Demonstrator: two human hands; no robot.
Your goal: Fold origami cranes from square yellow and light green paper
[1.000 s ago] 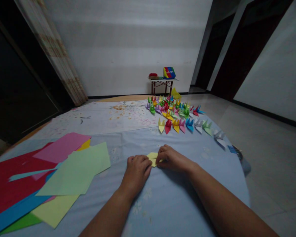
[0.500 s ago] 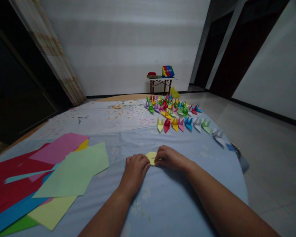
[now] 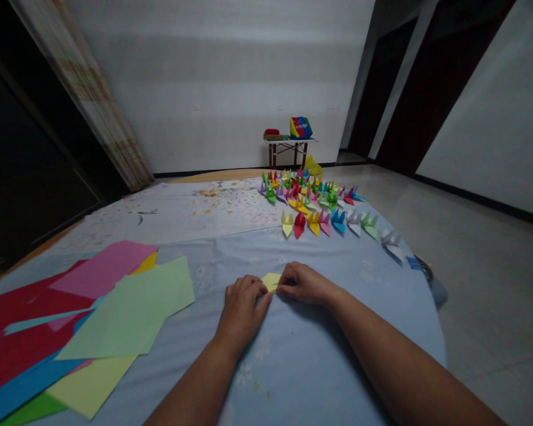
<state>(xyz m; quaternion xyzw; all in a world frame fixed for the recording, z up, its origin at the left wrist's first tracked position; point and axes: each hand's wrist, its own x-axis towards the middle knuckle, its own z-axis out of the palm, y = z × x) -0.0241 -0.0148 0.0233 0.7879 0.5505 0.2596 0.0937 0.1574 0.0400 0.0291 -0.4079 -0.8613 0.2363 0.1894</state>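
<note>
A small piece of folded yellow paper (image 3: 270,280) lies on the pale blue tablecloth (image 3: 311,367), between my two hands. My left hand (image 3: 245,305) rests on the cloth, its fingers bent together over the paper's left side and its thumb at the near edge. At the right side, my right hand (image 3: 302,284) pinches the paper between thumb and fingertips. Both palms cover part of the paper, so its full shape is hidden. Beyond my hands stands a row of folded paper cranes, among them a red crane (image 3: 299,225) and a blue crane (image 3: 338,221).
Sheets of coloured paper overlap at the left, a light green sheet (image 3: 128,316) and a pink sheet (image 3: 109,266) on top. Many more cranes crowd the far right of the round table. Behind it, a small stand (image 3: 288,142) holds a colourful box (image 3: 301,127).
My left thumb has shifted slightly right along the paper's near edge. My right hand keeps its pinch almost in place. The whole view has moved a little.
</note>
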